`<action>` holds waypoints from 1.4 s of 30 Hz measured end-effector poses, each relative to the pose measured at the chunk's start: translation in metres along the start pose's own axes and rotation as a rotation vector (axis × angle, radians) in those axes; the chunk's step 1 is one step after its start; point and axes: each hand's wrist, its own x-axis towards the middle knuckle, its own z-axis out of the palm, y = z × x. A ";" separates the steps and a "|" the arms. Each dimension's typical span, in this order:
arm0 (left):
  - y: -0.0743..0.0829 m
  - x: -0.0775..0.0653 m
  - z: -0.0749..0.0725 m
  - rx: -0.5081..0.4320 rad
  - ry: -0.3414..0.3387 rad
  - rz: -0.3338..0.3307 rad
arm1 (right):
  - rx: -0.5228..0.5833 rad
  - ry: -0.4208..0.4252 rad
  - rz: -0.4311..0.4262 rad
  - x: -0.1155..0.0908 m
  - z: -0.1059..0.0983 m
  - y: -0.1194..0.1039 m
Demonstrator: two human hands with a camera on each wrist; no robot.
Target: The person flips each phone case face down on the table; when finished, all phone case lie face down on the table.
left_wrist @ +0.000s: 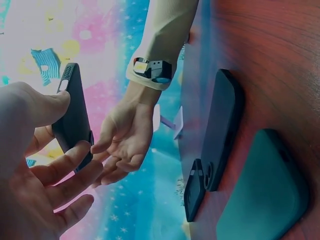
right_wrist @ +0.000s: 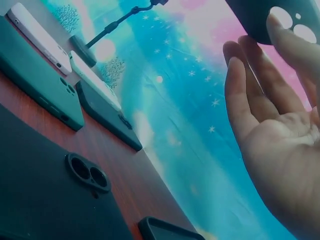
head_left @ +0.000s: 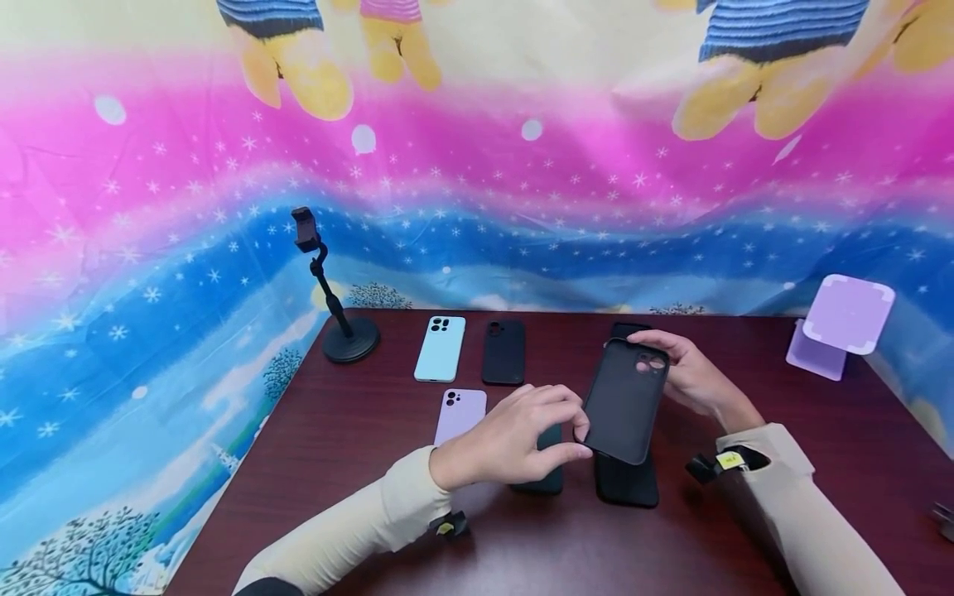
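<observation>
A black phone case [head_left: 624, 406] with camera cut-outs is held tilted above the table, its hollow inside towards me in the head view. My left hand [head_left: 522, 434] pinches its lower left corner between thumb and fingers. At its upper end my right hand [head_left: 693, 372] grips the edge; in the right wrist view the thumb [right_wrist: 292, 47] lies by the camera holes. Below the held case lies another black case [head_left: 628, 487]. A dark green case [left_wrist: 265, 195] is partly covered by my left hand in the head view, as is a lilac case [head_left: 460, 414].
Farther back on the dark red table [head_left: 387, 430] lie a light blue case [head_left: 440, 349], a black case [head_left: 503, 353] and another dark case [right_wrist: 167, 230]. A black phone stand [head_left: 350, 339] stands back left, a lilac stand [head_left: 850, 314] back right. A printed cloth hangs behind.
</observation>
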 end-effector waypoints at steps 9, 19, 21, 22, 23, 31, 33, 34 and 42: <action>0.003 -0.002 0.000 0.014 0.013 0.033 | 0.140 -0.164 -0.024 0.008 -0.002 0.003; 0.000 -0.002 -0.001 0.055 0.056 0.072 | 0.128 -0.220 -0.108 0.015 -0.001 0.004; 0.000 -0.002 -0.001 0.059 0.072 0.074 | 0.115 -0.203 -0.106 0.016 0.000 0.003; 0.000 -0.001 -0.001 0.056 0.076 0.073 | 0.109 -0.192 -0.107 0.016 0.001 0.003; 0.000 -0.001 -0.001 0.055 0.079 0.073 | 0.103 -0.178 -0.105 0.015 0.001 0.003; 0.002 0.001 0.004 0.020 0.071 0.040 | 0.000 -0.057 -0.072 0.013 0.004 0.003; 0.003 0.001 0.003 0.011 0.072 0.019 | -0.006 -0.040 -0.078 0.014 0.005 0.005; 0.003 0.001 0.003 0.003 0.074 0.007 | -0.001 -0.037 -0.086 0.015 0.006 0.005; 0.004 0.002 0.005 -0.086 0.089 -0.040 | 0.020 -0.043 -0.098 0.014 0.006 0.002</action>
